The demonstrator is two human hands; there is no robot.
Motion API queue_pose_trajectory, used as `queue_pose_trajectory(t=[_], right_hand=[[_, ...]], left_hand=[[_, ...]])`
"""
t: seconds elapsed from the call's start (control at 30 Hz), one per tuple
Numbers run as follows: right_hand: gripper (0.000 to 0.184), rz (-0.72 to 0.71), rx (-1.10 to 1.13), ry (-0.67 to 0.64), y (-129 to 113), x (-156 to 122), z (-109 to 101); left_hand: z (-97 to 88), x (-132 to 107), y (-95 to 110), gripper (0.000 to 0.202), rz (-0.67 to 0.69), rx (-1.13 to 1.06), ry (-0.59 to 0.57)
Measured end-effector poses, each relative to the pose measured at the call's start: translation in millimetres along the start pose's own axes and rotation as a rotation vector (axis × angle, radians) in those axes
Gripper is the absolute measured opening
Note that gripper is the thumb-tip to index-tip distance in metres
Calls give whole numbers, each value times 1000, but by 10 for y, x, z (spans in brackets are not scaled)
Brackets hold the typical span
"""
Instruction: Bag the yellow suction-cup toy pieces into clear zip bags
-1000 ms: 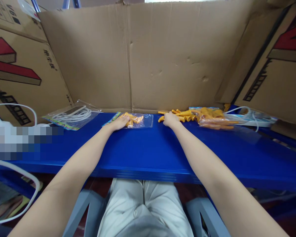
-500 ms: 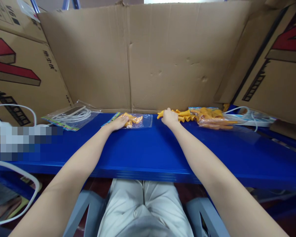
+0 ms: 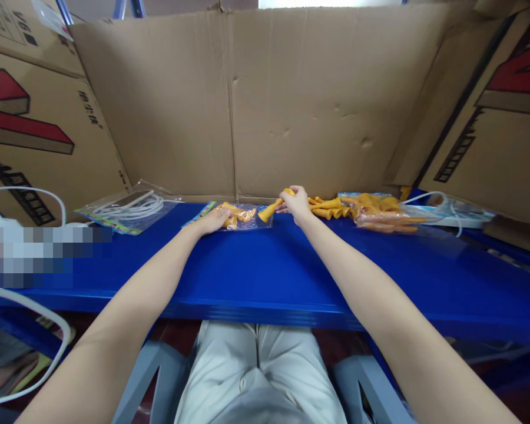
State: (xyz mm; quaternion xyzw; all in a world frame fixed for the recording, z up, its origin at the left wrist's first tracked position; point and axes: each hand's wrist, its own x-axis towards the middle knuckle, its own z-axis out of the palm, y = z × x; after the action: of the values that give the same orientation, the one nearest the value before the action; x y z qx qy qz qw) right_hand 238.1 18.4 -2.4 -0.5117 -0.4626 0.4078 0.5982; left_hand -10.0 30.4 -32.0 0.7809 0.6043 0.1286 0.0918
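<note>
My left hand (image 3: pixel 212 221) is closed on a clear plastic bag (image 3: pixel 265 219) with several orange trumpet-shaped pieces (image 3: pixel 246 215) inside; its fingertips are partly hidden among them. In my right hand (image 3: pixel 297 204) is a single orange trumpet-shaped piece (image 3: pixel 270 211), pinched near one end. Its flared end points left and down, over the right end of the bag. Just right of this hand, a loose row of the same orange pieces (image 3: pixel 331 206) lies on the blue shelf (image 3: pixel 256 265).
A bag of more orange pieces (image 3: pixel 380 212) lies at the right, beside a white cable (image 3: pixel 446 203). Another clear bag with a coiled white cable (image 3: pixel 132 206) is at the left. A tall cardboard sheet (image 3: pixel 313 106) stands behind, with printed boxes (image 3: pixel 26 118) at the sides.
My right hand has lifted an orange piece from the row and swung its flared end left to the bag. The left hand stays on the bag.
</note>
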Motion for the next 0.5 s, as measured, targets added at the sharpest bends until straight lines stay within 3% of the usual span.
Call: queue_pose_trajectory(t=[0.17, 0.27, 0.33, 0.4, 0.5], right_hand=[[18, 162, 172, -149, 41, -38, 17], [16, 193, -19, -234, 104, -16, -6], [25, 74, -346, -234, 153, -7, -31], [30, -135, -738, -223, 186, -15, -56], [14, -421, -1196, -228, 169, -57, -81]], left_hand=[[10, 42, -47, 61, -2, -97, 122], [-10, 50, -61, 57, -70, -110, 200], [-19, 47, -75, 56, -150, -86, 224], [-15, 47, -107, 57, -211, -82, 221], [16, 69, -191, 61, -189, -120, 229]])
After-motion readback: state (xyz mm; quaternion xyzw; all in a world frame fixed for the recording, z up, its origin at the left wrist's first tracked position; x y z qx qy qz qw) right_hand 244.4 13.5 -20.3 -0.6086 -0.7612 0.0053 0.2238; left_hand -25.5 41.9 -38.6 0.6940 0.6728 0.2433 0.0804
